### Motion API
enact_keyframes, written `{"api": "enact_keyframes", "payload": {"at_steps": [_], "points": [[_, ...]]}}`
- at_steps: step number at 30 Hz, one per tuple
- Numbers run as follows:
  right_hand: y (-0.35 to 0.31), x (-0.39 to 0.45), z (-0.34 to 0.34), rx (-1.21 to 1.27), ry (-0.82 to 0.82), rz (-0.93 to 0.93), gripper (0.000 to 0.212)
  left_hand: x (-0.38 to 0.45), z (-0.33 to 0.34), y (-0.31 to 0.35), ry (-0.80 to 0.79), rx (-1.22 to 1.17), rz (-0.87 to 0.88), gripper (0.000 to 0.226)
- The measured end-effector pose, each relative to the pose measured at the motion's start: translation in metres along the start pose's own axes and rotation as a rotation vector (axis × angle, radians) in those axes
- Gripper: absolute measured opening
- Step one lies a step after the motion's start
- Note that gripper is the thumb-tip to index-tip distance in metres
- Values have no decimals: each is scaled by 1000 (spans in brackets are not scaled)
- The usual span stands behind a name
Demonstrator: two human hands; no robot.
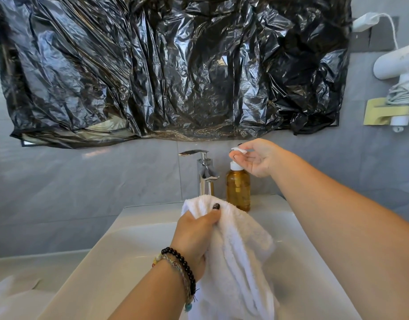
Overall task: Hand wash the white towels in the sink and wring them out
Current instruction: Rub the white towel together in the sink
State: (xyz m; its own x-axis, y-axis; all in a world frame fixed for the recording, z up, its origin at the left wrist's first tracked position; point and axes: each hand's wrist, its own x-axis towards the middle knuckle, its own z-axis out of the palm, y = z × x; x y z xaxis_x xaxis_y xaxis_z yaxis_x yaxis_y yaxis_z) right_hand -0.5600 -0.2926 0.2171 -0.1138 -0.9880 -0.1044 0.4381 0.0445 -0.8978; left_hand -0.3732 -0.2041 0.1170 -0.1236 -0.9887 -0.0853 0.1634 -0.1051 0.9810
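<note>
My left hand (194, 236) grips a bunched white towel (235, 262) and holds it up over the white sink (134, 245); the towel hangs down past the frame's lower edge. My right hand (256, 158) is raised at the amber soap bottle (238, 190), palm turned up, fingers relaxed and touching its white pump head (239, 150). The chrome tap (204, 174) stands just left of the bottle, behind the towel's top.
More white cloth (11, 296) lies at the lower left beside the basin. Black plastic sheeting (171, 65) covers the wall above the tap. A white hair dryer (397, 65) with its cable hangs on a holder at the right.
</note>
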Motion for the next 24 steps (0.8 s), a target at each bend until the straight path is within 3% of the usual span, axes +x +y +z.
{"api": "enact_keyframes", "payload": {"at_steps": [5, 14, 24], "points": [[3, 0, 3, -5, 22, -50, 21, 0, -1, -1, 17, 12, -2, 33], [11, 2, 3, 44, 34, -92, 25, 0, 0, -1, 36, 7, -8, 26], [12, -3, 7, -1, 65, -116, 13, -1, -1, -1, 42, 9, -23, 32]]}}
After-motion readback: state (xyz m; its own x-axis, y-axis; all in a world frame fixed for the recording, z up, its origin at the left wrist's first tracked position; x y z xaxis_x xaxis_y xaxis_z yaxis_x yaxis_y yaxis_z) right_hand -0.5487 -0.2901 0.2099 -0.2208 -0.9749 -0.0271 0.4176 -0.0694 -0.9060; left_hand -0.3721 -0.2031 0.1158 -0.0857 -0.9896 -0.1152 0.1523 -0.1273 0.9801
